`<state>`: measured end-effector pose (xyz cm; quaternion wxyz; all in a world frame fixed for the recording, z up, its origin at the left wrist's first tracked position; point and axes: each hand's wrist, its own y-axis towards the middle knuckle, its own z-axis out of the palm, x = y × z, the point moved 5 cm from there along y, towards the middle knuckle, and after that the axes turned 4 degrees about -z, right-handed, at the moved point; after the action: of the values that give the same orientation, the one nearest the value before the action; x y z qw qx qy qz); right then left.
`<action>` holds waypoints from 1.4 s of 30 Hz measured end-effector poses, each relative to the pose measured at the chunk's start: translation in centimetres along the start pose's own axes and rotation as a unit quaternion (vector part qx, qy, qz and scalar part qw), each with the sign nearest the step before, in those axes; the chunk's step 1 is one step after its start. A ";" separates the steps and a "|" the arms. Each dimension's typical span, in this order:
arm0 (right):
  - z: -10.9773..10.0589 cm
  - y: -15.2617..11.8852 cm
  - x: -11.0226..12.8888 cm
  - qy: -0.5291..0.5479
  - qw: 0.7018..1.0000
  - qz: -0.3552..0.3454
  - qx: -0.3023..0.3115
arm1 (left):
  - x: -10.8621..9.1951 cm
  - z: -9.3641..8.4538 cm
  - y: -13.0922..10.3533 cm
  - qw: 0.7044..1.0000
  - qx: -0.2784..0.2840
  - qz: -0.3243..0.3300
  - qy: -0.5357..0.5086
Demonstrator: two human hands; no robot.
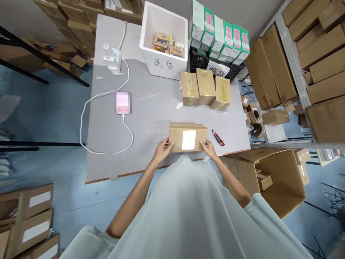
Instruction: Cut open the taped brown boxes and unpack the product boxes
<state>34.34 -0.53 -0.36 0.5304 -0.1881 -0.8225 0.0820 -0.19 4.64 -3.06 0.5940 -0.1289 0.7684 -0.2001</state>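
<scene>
A brown cardboard box (pixel 176 138) with a white label (pixel 189 140) on its face is at the table's front edge. My left hand (pixel 162 149) grips its left end, thumb on the near face. At the opposite end my right hand (pixel 208 148) holds it the same way. Just right of the box lies a red and black utility knife (pixel 218 137). Three smaller taped cardboard boxes (pixel 206 87) stand farther back on the table. The fingers behind the box are partly hidden.
On the grey table (pixel 107 126) are a white bin (pixel 164 64) with small packs inside, green-and-white cartons (pixel 226 34) in a black crate, a power strip (pixel 113 61) and a white cable. A large open carton (pixel 280 180) stands right, below shelving (pixel 296 57).
</scene>
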 end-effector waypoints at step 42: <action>-2.7 0.6 1.7 -0.064 0.995 -0.040 -0.063 | -1.4 -1.7 -1.8 0.996 -0.075 -0.022 0.036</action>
<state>36.29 0.57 2.03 0.4662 -0.1827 -0.8654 0.0203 -1.53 3.93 -0.70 0.5504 -0.1832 0.7989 -0.1592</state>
